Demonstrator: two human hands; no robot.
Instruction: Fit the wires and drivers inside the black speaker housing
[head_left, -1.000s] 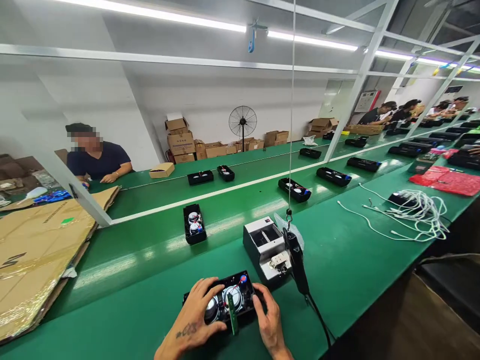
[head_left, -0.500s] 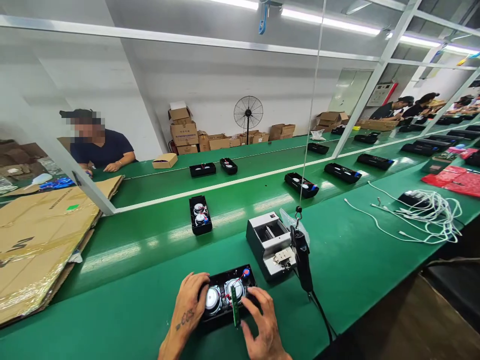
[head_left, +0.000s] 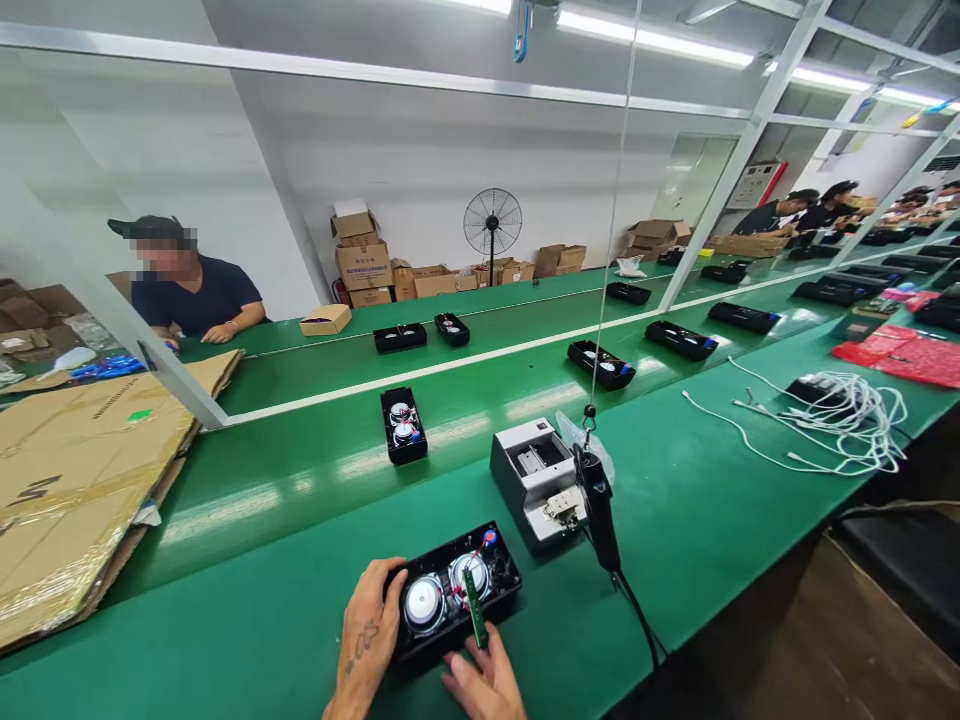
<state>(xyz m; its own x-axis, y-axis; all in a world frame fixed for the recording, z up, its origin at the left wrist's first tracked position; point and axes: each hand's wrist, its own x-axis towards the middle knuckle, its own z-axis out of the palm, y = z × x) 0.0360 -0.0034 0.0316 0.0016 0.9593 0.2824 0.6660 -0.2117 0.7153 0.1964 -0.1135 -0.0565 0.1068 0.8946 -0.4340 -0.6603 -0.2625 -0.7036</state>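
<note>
In the head view a black speaker housing (head_left: pixel 506 590) lies on the green bench, its open side facing up. Two round speaker drivers with silver backs, red wires and a blue-capped part show inside. My left hand (head_left: pixel 371 625) grips the left end of the housing, thumb on its rim. A narrow green circuit board (head_left: pixel 474 608) slants across the near edge, over the right driver. The fingers of my right hand (head_left: pixel 486 675) close round the board's lower end, below the housing; the fingertips are partly hidden.
A grey and black screw feeder (head_left: pixel 517 520) stands behind the housing. Beside it a black electric screwdriver (head_left: pixel 600 510) hangs from a cord. White cables (head_left: pixel 862 420) lie right, cardboard (head_left: pixel 82 490) left. More housings sit on the belt (head_left: pixel 300 450); a person sits opposite.
My right hand has moved down and left, from the housing's right side to the board's lower end. The board's lower end has shifted slightly right. My left hand still grips the housing.
</note>
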